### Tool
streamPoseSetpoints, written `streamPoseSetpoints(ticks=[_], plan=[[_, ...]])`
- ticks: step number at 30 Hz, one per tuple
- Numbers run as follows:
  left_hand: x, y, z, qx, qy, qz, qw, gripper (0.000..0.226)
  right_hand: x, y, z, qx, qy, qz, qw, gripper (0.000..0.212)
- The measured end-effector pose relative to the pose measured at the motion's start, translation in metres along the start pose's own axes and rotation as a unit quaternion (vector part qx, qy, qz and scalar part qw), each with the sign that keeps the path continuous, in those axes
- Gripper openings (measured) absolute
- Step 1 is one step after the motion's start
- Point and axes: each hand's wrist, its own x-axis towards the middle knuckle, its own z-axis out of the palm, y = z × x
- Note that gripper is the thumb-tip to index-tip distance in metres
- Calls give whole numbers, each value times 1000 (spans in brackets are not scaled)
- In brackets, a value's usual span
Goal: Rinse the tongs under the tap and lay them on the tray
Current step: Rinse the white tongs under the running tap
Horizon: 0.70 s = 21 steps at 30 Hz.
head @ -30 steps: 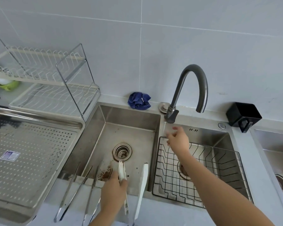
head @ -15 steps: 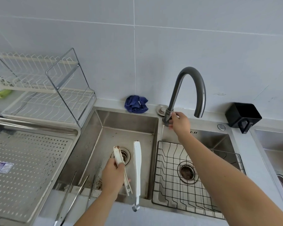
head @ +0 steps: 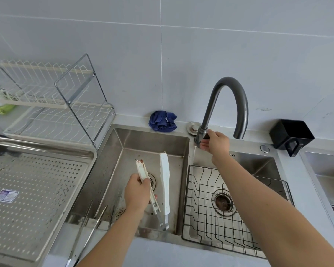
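My left hand (head: 137,191) grips one arm of the white tongs (head: 164,180) over the left sink basin (head: 112,166); their tips point away from me and carry brown stains. The tongs' other arm stands free to the right. My right hand (head: 215,144) holds the handle at the base of the dark curved tap (head: 228,105), whose spout hangs over the right basin. No water stream is visible. The perforated steel tray (head: 37,199) lies on the counter at the left.
Several metal tongs (head: 93,218) lean on the left basin's front edge. A wire basket (head: 229,214) sits in the right basin. A blue cloth (head: 162,121) lies behind the sink, a black holder (head: 290,135) to the right, a dish rack (head: 52,105) at the back left.
My right hand moved up from above the right basin and took hold of the tap handle. My left hand lifted the white tongs higher and farther over the left basin.
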Motion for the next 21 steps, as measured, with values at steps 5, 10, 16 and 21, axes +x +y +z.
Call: streamPoseSetpoints(ticks=[5, 10, 16, 21], plan=[[7, -4, -2, 3, 4, -4, 1000, 7, 2, -2, 0, 24, 4, 24, 999, 24], [11, -6, 1, -2, 2, -2, 1000, 7, -2, 2, 0, 46, 11, 29, 998, 25], [11, -3, 0, -1, -3, 6, 1000, 7, -4, 5, 0, 56, 11, 27, 998, 23], [10, -2, -2, 2, -7, 6, 1000, 7, -5, 9, 0, 62, 16, 22, 998, 20]])
